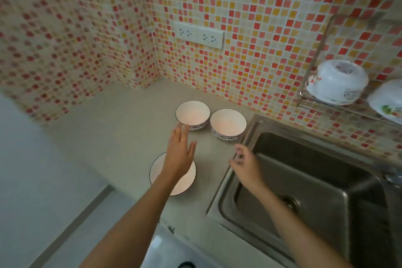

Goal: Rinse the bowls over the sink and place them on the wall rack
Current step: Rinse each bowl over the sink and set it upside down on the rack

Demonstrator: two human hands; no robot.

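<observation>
Left hand: I am watching the left hand (179,152) hovering mid-frame, fingers spread flat, gripping nothing, above the near bowl (173,175).
Right hand: the right hand (244,164) is hanging loosely curled and empty at the sink's left rim.
Bowls waiting: two patterned bowls, the far-left bowl (193,114) and the far-right bowl (228,123), are sitting upright on the counter (121,128), just beside each other at centre.
Sink: the steel sink (315,180) is filling the lower right.
Rack: the wall rack (326,98) at right edge is carrying an upturned white bowl (337,81) and a second racked bowl (388,102).
Wall: a double socket (199,34) is sitting on the mosaic tiles, upper centre.
</observation>
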